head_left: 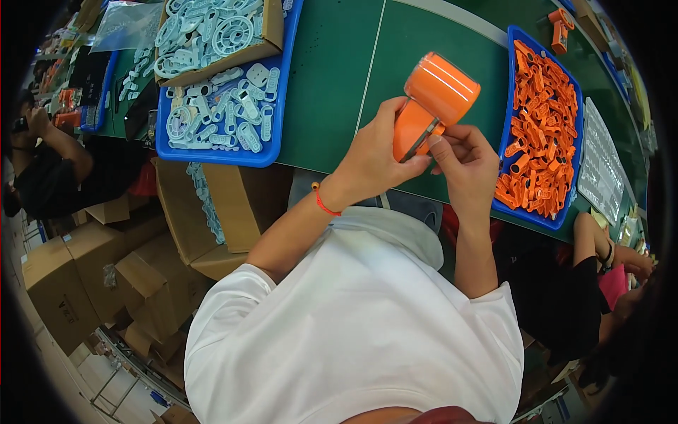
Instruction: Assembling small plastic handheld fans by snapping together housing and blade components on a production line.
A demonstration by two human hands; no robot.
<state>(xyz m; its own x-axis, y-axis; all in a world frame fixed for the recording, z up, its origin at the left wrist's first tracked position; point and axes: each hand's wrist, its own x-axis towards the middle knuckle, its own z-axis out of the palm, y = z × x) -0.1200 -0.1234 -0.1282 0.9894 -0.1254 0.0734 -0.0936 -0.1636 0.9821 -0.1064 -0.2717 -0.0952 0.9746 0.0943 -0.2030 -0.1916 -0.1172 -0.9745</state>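
My left hand (378, 145) is wrapped around the handle of an orange hair-dryer-shaped device (443, 88), whose wide glossy barrel points up and away from me. A dark seam or strip runs along the handle. Close to that strip, the thumb and index finger of my right hand (466, 155) pinch a small orange part (438, 130) against the handle; its exact shape is mostly hidden. The other right fingers are curled. Both hands are above the near edge of the green table (332, 92).
To the right stands a blue tray (510, 106) heaped with small orange parts (540, 141). Another blue tray (272, 152) and a cardboard box (272, 28) hold pale blue parts at left. A similar orange device (560, 32) lies far right. Cartons (63, 283) and co-workers flank me.
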